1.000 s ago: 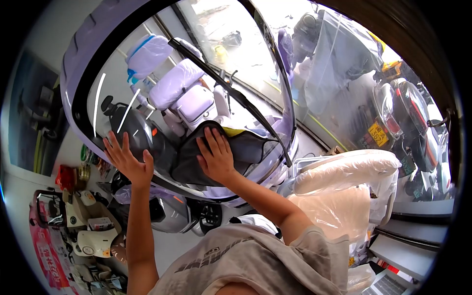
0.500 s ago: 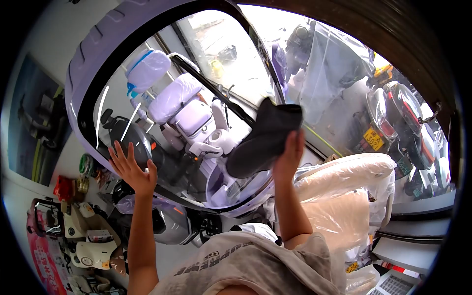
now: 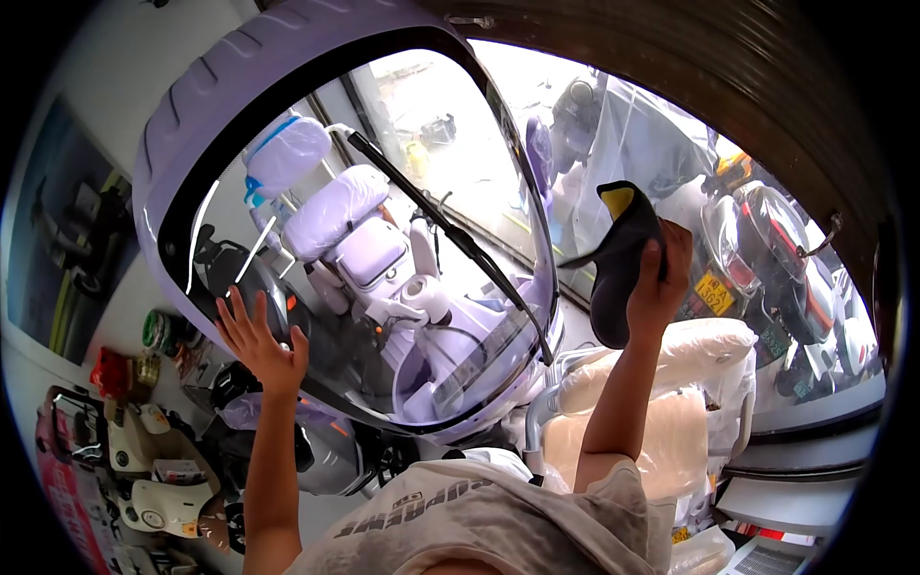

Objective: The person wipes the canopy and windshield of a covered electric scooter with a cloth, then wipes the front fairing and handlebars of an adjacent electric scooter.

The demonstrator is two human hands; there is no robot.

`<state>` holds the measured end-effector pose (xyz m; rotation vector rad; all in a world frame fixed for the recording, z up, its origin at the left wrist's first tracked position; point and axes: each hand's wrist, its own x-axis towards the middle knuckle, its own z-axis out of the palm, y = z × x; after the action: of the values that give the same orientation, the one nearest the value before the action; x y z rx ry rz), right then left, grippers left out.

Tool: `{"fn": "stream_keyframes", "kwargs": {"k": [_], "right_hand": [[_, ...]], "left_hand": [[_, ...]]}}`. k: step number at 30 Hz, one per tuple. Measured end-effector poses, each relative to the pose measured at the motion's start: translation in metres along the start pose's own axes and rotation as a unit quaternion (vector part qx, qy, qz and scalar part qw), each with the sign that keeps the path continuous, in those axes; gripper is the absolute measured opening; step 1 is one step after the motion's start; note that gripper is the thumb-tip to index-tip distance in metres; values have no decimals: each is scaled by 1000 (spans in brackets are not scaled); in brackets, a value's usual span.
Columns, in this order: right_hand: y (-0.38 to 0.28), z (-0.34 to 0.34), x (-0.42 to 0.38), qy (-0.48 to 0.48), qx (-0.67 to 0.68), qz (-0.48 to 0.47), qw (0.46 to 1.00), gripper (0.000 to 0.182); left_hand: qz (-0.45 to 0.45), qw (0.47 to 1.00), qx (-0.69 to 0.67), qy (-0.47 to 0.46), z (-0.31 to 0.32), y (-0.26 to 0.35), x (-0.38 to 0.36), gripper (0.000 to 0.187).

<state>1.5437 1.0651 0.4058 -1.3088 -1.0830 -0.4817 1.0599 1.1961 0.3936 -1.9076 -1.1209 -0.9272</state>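
My right hand (image 3: 661, 273) grips a dark, floppy cloth-like piece (image 3: 618, 278) with a yellow patch at its top, held up to the right of the windshield. My left hand (image 3: 264, 340) has its fingers spread and holds nothing; it is at the lower left edge of the large windshield (image 3: 326, 355) of a light purple vehicle (image 3: 182, 120). A black wiper (image 3: 450, 230) runs diagonally across the glass. Behind the glass are purple seats (image 3: 337, 213) in plastic wrap.
A beige plastic-wrapped seat (image 3: 656, 369) stands at my lower right. Scooters with a yellow plate (image 3: 713, 294) are at the right. Cream scooter parts (image 3: 163, 479) are at the lower left, below a wall poster (image 3: 72, 230). A brown frame (image 3: 690, 67) arches overhead.
My right hand has moved right with the dark piece, off the windshield, and the piece has turned, showing its yellow patch. My left hand has stayed nearly in place, fingers spread.
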Motion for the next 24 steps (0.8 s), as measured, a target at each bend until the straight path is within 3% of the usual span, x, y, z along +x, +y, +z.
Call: {"fn": "stream_keyframes", "kwargs": {"k": [2, 5, 8, 9, 10, 12, 16, 24], "right_hand": [[3, 10, 9, 0, 73, 30, 997, 20], [20, 61, -4, -20, 65, 58, 996, 19], [45, 130, -40, -139, 119, 98, 978, 33], [58, 151, -59, -225, 117, 110, 961, 45], [73, 172, -83, -257, 65, 33, 964, 60], [79, 189, -102, -236, 63, 28, 969, 70], [85, 188, -85, -287, 42, 31, 956, 85], [18, 263, 70, -308, 29, -173, 935, 99]], "left_hand": [[2, 1000, -5, -4, 0, 0, 0, 63], [2, 1000, -6, 0, 1, 0, 0, 62], [3, 1000, -10, 2, -1, 2, 2, 62], [3, 1000, -8, 3, -1, 2, 1, 62], [1, 1000, -10, -1, -1, 2, 0, 62], [1, 1000, -10, -2, -1, 1, 0, 62], [-9, 1000, -9, -14, 0, 0, -2, 63], [1, 1000, -6, -17, 0, 1, -1, 64]]}}
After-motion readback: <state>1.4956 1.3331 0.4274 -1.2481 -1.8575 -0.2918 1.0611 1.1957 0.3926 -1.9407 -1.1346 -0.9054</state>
